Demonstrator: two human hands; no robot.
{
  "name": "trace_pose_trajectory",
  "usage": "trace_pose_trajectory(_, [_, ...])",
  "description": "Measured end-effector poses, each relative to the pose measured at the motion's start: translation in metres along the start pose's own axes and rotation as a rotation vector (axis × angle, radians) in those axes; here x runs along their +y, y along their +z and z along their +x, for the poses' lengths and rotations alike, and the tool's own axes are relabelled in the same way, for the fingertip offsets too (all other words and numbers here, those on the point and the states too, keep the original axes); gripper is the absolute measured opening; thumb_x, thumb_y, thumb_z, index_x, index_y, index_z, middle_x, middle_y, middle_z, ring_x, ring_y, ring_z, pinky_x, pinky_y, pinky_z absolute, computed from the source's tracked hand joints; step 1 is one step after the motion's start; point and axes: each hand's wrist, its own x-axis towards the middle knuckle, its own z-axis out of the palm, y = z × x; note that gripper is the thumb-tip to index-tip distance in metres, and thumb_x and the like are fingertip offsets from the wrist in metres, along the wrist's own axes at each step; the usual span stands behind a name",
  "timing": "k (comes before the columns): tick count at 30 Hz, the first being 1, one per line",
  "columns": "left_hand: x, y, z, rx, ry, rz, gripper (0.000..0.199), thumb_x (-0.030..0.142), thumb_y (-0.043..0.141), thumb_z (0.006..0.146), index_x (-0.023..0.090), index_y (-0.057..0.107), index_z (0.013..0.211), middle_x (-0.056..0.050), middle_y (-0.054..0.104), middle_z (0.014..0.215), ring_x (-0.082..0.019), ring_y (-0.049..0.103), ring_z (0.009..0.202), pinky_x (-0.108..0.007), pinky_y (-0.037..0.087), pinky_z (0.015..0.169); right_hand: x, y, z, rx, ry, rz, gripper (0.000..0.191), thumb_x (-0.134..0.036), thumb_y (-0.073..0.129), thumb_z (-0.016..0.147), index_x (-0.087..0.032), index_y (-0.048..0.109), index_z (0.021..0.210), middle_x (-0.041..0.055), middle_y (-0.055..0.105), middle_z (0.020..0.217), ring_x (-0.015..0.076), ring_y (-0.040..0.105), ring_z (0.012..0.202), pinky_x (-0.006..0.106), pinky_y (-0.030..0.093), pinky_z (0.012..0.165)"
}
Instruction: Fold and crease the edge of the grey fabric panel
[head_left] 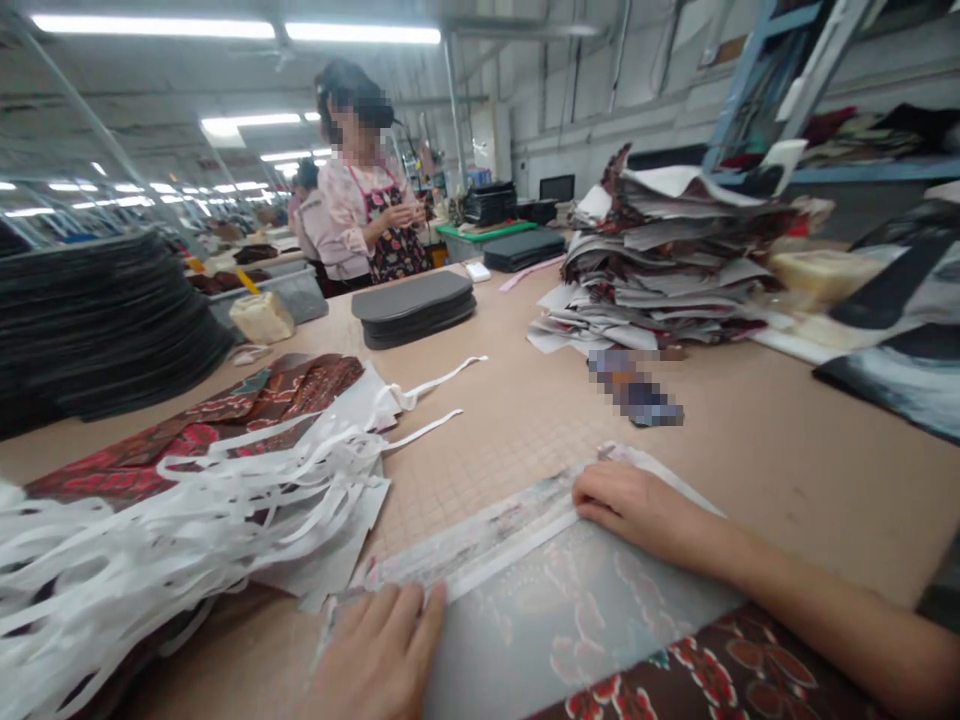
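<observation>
table: matt tan board | fabric piece: pale printed cloth | strips: white matt woven tape

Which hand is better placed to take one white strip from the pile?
Probably the left hand: it lies beside the white strips, while the right hand presses the fabric piece farther away.

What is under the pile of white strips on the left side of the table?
Under the white strips lie dark red patterned fabric pieces, resting on the table. How many pieces, and how far they reach beneath the strips, is covered.
</observation>
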Motion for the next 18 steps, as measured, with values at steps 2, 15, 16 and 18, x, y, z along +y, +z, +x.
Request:
trace_pose_trajectory(2, [0.014, -0.007, 0.028, 0.001, 0.047, -0.081, 0.058, -0.001, 0.037, 0.075, 0.017, 0.042, 0.130, -0.009, 0.061, 0.102, -0.021, 0.057, 0.087, -0.033, 0.049, 0.074, -0.001, 0.001, 0.000, 0.007, 0.001, -0.014, 0.006, -0.015, 0.053, 0.084, -0.016, 0.058, 0.080, 0.0045, 0.061, 0.082, 0.0170, 0.055, 0.077, 0.028, 0.040, 0.070])
trace_pose_trajectory(15, [0.039, 0.029, 0.073, 0.218, 0.195, -0.024, 0.047, 0.001, 0.046, 0.073, 0.010, 0.048, 0.120, -0.009, 0.060, 0.105, -0.021, 0.056, 0.086, -0.031, 0.051, 0.073, 0.040, -0.007, -0.019, 0.167, 0.159, 0.154, 0.006, -0.013, 0.053, 0.079, -0.016, 0.058, 0.081, 0.0033, 0.061, 0.083, 0.0150, 0.054, 0.077, 0.025, 0.039, 0.070])
trace_pose_trajectory(16, [0.038, 0.030, 0.073, 0.242, 0.200, -0.014, 0.049, 0.000, 0.047, 0.071, 0.010, 0.049, 0.119, -0.009, 0.060, 0.104, -0.021, 0.057, 0.085, -0.029, 0.051, 0.071, 0.044, -0.008, -0.021, 0.182, 0.170, 0.198, 0.008, -0.011, 0.052, 0.078, -0.017, 0.058, 0.080, 0.0030, 0.062, 0.083, 0.0145, 0.054, 0.078, 0.024, 0.039, 0.070])
trace_pose_trajectory(18, [0.037, 0.032, 0.074, 0.275, 0.208, -0.001, 0.052, -0.001, 0.047, 0.068, 0.011, 0.048, 0.119, -0.007, 0.061, 0.103, -0.020, 0.057, 0.083, -0.027, 0.051, 0.070, 0.051, -0.008, -0.024, 0.202, 0.191, 0.263, 0.011, -0.009, 0.051, 0.077, -0.017, 0.059, 0.079, 0.0026, 0.062, 0.083, 0.0140, 0.055, 0.076, 0.024, 0.039, 0.070])
